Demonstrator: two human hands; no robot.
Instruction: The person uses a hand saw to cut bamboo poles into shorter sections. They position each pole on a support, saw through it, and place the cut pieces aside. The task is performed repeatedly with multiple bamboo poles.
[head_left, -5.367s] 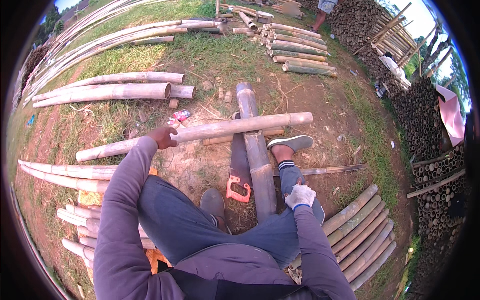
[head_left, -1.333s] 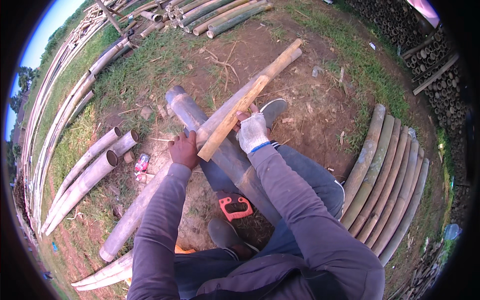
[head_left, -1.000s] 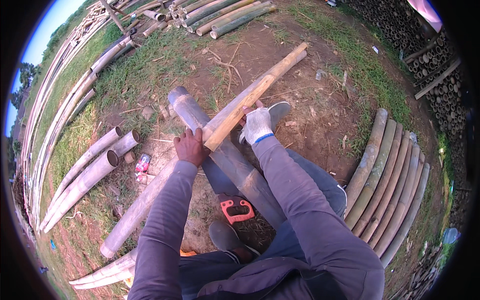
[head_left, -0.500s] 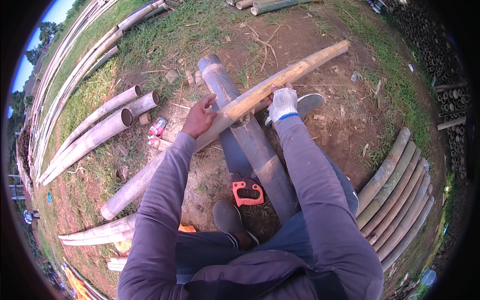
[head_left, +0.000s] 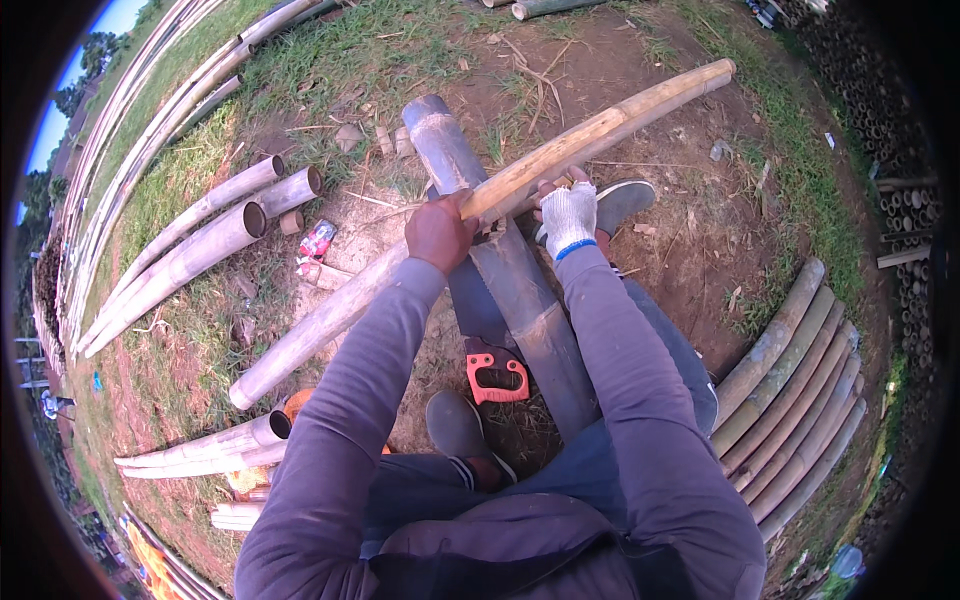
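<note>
A long bamboo pole [head_left: 620, 125] lies aslant across a thicker grey bamboo log [head_left: 530, 290], pale and yellowish toward its upper right end. My bare left hand [head_left: 440, 235] is closed around it just left of the crossing. My right hand [head_left: 570, 212], in a white knitted glove with bare fingertips, is at the pole's lower edge with fingers bent and apart; whether they touch it is unclear. Beneath the pole, left of the log, a handsaw [head_left: 496, 375] with an orange-red handle rests with its dark blade partly hidden.
Several cut bamboo poles [head_left: 790, 400] lie side by side at right. More poles [head_left: 180, 265] lie at left, near a red wrapper [head_left: 317, 238]. My shoes [head_left: 460, 430] flank the log. Stacked bamboo [head_left: 910, 230] stands at the far right.
The bamboo pole has slid toward the upper right across the log. My left hand has moved right and closed around it, having been open before. The right hand has shifted slightly down.
</note>
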